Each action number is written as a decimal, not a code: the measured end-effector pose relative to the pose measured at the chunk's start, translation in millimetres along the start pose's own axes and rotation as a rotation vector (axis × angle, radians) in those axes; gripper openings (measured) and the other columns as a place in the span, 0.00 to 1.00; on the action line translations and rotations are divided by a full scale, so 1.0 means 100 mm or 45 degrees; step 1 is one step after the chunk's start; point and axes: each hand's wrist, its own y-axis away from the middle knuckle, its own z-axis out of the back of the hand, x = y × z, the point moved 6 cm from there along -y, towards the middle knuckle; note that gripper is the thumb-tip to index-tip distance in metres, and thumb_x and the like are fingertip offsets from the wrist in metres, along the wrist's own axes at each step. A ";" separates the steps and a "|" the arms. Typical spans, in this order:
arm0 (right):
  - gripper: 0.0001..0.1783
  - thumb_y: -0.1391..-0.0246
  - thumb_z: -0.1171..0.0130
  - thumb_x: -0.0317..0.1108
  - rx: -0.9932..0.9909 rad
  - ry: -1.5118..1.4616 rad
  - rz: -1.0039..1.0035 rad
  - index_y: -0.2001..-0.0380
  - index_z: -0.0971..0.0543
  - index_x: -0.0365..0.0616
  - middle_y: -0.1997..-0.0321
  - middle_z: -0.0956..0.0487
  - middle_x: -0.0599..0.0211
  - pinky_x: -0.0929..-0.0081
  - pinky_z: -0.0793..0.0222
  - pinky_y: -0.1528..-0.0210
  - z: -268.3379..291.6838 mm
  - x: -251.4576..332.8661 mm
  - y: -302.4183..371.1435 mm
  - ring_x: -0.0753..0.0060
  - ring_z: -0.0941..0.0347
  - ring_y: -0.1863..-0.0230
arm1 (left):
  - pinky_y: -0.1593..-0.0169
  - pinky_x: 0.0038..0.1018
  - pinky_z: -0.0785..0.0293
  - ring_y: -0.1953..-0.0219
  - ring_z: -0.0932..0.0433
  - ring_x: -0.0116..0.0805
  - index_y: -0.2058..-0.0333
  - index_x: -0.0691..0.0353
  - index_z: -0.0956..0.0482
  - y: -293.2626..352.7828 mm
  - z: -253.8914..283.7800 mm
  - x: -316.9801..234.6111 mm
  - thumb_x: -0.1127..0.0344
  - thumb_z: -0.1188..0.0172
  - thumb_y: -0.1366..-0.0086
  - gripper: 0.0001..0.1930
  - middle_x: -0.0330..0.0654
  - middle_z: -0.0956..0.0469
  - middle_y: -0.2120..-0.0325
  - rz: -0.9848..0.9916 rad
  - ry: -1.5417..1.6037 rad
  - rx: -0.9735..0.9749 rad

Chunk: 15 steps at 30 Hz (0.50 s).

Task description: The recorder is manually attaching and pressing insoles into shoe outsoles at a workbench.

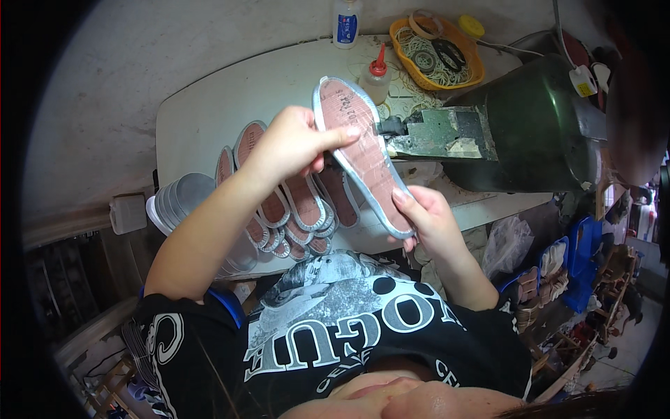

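Both of my hands hold up one shoe insole-shaped piece point(364, 157), pinkish brown with a pale silvery-grey edging and dark handwriting near its far end. It slants from the far left down toward the near right. My left hand point(296, 143) grips its left edge, thumb flat across the face, fingers behind. Lower down, my right hand point(429, 215) pinches the near end between thumb and fingers. Just behind the piece is the narrow arm point(447, 133) of a green machine; whether the two touch, I cannot tell. Several similar insole pieces point(303, 199) lie overlapping below my left hand.
A stack of rounded grey pieces point(188, 199) sits at the table's left. Across the pale table point(209, 105) stand a red-tipped bottle point(377, 78), a blue-labelled bottle point(345, 24) and a yellow basket point(436, 52) of cords and rings. The machine's dark green body point(541, 122) fills the right side.
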 end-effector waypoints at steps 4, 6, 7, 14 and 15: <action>0.18 0.39 0.50 0.45 0.090 -0.085 0.202 0.67 0.25 0.39 0.78 0.23 0.70 0.90 0.41 0.87 -0.32 0.17 -0.14 0.87 0.33 0.87 | 0.88 0.15 0.41 0.92 0.36 0.19 0.76 0.64 0.25 -0.07 0.19 0.02 0.53 0.34 0.45 0.18 0.36 0.29 0.90 -0.049 0.214 0.067; 0.16 0.38 0.50 0.45 0.089 0.071 0.249 0.66 0.25 0.41 0.79 0.26 0.75 0.91 0.43 0.86 -0.50 0.23 -0.01 0.89 0.34 0.86 | 0.84 0.15 0.38 0.88 0.33 0.19 0.72 0.66 0.25 0.22 0.23 -0.16 0.57 0.35 0.44 0.16 0.36 0.26 0.85 -0.431 0.492 -0.087; 0.15 0.38 0.51 0.44 0.168 0.138 0.221 0.64 0.25 0.42 0.80 0.29 0.79 0.91 0.46 0.85 -0.61 0.25 0.12 0.91 0.37 0.85 | 0.74 0.17 0.29 0.78 0.25 0.23 0.63 0.70 0.25 0.40 0.28 -0.14 0.61 0.37 0.44 0.17 0.38 0.23 0.77 -0.626 0.573 -0.185; 0.21 0.38 0.53 0.50 0.478 0.227 0.085 0.55 0.26 0.45 0.73 0.29 0.83 0.91 0.46 0.77 -0.74 -0.59 0.00 0.93 0.41 0.77 | 0.45 0.28 0.35 0.47 0.31 0.35 0.42 0.71 0.43 1.37 0.27 0.05 0.71 0.46 0.42 0.29 0.52 0.36 0.46 -1.049 0.129 -0.970; 0.21 0.38 0.53 0.50 0.509 0.246 0.112 0.54 0.26 0.44 0.72 0.29 0.83 0.91 0.46 0.77 -0.73 -0.61 0.00 0.92 0.41 0.77 | 0.43 0.30 0.38 0.46 0.34 0.35 0.42 0.71 0.43 1.46 0.25 -0.01 0.72 0.47 0.42 0.29 0.52 0.38 0.46 -1.118 0.001 -0.944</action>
